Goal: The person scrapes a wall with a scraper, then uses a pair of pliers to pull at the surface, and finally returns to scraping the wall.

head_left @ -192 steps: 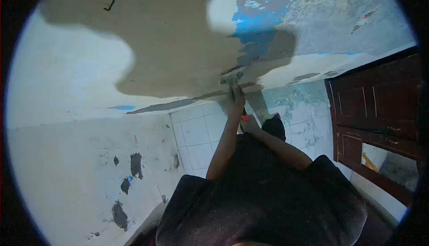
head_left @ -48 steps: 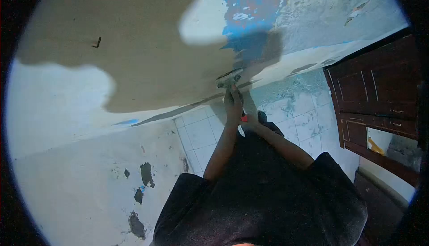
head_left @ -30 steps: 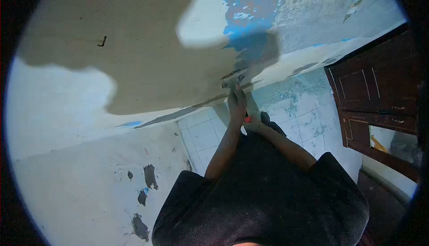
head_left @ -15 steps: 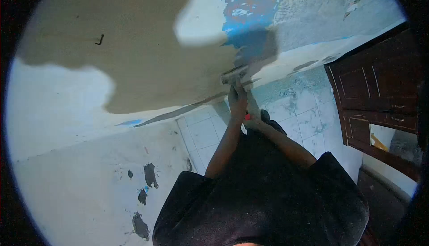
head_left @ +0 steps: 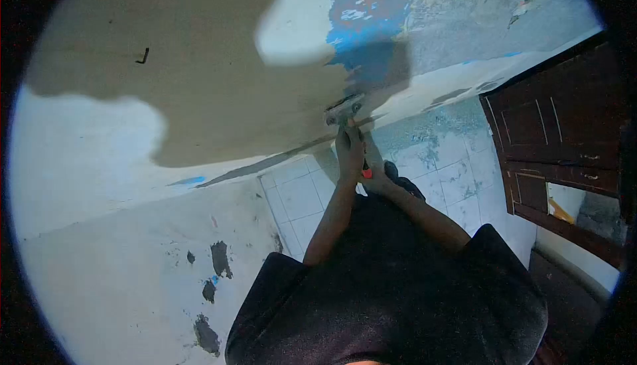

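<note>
A wide-headed scraper [head_left: 344, 108] with a dark handle and a red end [head_left: 366, 173] is in both my hands. My left hand [head_left: 349, 149] is closed around the handle just below the head. Lower down and closer to my body, my right hand [head_left: 378, 182] is closed at the red end. The head is at the lower part of the wall [head_left: 265, 109], at the bottom of a strip of peeled blue paint [head_left: 371, 26]. My hands partly hide the handle.
Pale floor tiles [head_left: 298, 196] carry dust and flakes by the wall's foot. On the right stands a dark wooden cabinet [head_left: 531, 126]. A second wall [head_left: 133, 252] with grey chipped patches is at left. A small hook [head_left: 143, 56] sticks out of the wall.
The scraper head has tilted, showing more of its face, and my left hand has shifted slightly with it. My right hand stays at the red end.
</note>
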The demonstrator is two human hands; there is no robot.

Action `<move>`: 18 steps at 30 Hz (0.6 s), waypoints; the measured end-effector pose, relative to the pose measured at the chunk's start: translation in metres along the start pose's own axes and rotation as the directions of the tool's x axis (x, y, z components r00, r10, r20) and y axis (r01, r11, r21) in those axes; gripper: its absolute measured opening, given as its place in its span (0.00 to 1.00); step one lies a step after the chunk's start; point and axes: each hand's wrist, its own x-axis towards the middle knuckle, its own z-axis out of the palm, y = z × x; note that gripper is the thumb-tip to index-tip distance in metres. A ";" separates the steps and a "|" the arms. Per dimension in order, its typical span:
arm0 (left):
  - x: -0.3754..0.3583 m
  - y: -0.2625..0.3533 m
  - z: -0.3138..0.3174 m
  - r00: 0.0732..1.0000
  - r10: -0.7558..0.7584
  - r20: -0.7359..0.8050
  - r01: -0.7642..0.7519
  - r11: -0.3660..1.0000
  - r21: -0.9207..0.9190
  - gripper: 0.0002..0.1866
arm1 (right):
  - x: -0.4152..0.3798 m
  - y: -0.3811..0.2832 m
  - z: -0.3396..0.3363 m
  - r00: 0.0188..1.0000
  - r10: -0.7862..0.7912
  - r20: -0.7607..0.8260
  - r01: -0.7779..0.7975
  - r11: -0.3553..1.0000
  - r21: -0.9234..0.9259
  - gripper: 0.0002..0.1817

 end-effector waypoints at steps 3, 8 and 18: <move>0.001 -0.012 0.002 1.000 0.008 -0.016 -0.008 1.000 -0.007 0.21 | 0.005 0.015 -0.001 1.000 0.001 -0.027 -0.003 0.998 -0.062 0.23; -0.002 0.030 0.005 0.997 0.068 -0.036 -0.068 0.998 0.001 0.22 | 0.009 -0.001 -0.003 0.990 -0.058 -0.127 0.051 0.997 -0.060 0.23; 0.002 -0.015 -0.012 0.999 -0.020 -0.029 0.022 0.998 0.054 0.21 | -0.006 -0.026 -0.010 0.974 0.076 0.213 -0.067 0.997 -0.048 0.22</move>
